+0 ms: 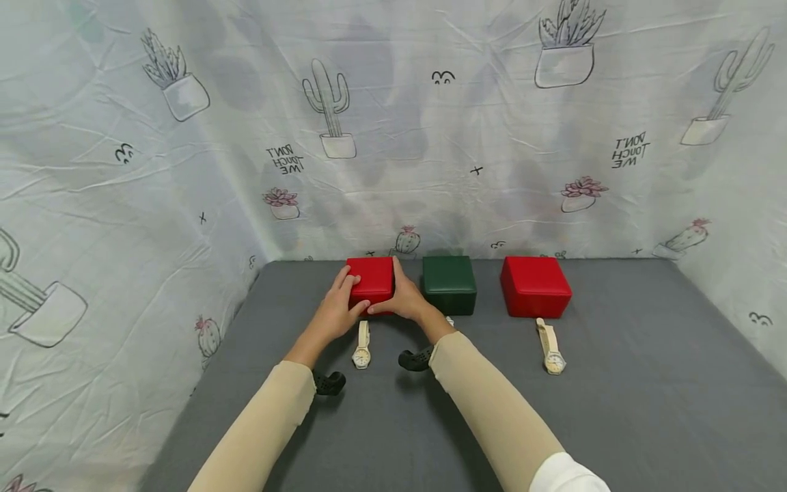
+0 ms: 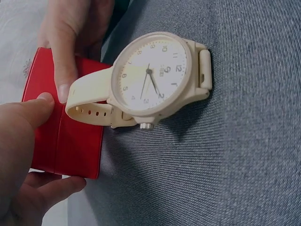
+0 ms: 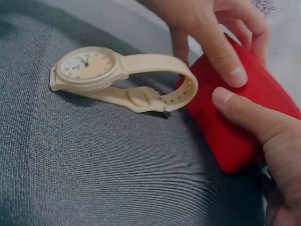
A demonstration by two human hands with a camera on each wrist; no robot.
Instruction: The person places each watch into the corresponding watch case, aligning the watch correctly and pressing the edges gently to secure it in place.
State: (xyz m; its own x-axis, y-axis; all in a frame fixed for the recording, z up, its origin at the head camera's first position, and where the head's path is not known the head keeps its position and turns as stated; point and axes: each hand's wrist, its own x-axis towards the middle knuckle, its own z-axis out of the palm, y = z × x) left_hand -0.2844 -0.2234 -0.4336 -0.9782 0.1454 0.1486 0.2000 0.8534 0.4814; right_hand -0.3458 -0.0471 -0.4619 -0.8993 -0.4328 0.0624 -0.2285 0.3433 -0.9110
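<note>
Steadying the leftmost red box [image 1: 372, 275] just behind the cream watch [image 1: 362, 354] calls for even pressure, left hand [image 1: 335, 309] and right hand [image 1: 407, 297] gripping opposite sides, thumbs on its front

I count one green box [image 1: 449, 279], a red box [image 1: 371, 275] to its left and another red box [image 1: 536, 285] to its right. Two cream watches [image 1: 361, 357] lie nearer me, one each side, plus a mostly hidden pale thing [image 1: 450, 320] just before it.

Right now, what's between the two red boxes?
In the head view, the green box stands between the left red box and the right red box; the right hand, touching the left one, is there too.
</note>
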